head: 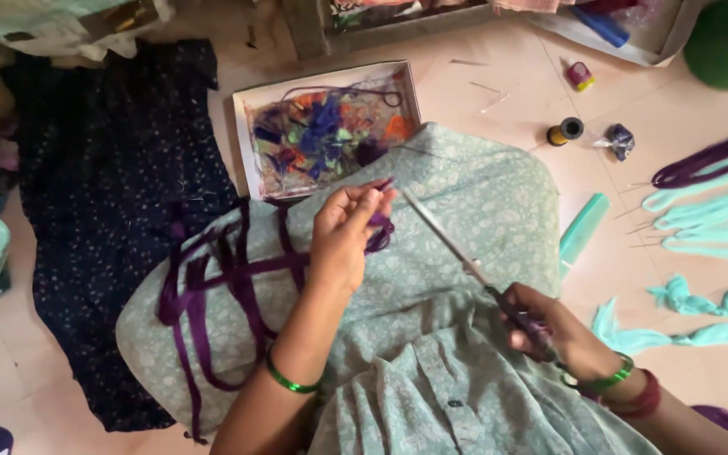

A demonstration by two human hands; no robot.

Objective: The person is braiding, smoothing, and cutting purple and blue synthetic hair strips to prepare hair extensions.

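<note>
At frame centre the left hand (343, 240) pinches the purple strip (377, 227) over the lap, while the right hand (549, 329) grips scissors (448, 240) (blades near the strip's end); holding the strip taut should help a clean cut. Loose purple loops (212, 286) at left could snag; scrap box (326, 126) sits above, teal strips (709, 219) at right.

Left hand (343, 238): raised, fingers pinched together, forearm angled upward. Right hand (549, 329): lower, fist closed, knuckles up, wrist bent inward.
</note>
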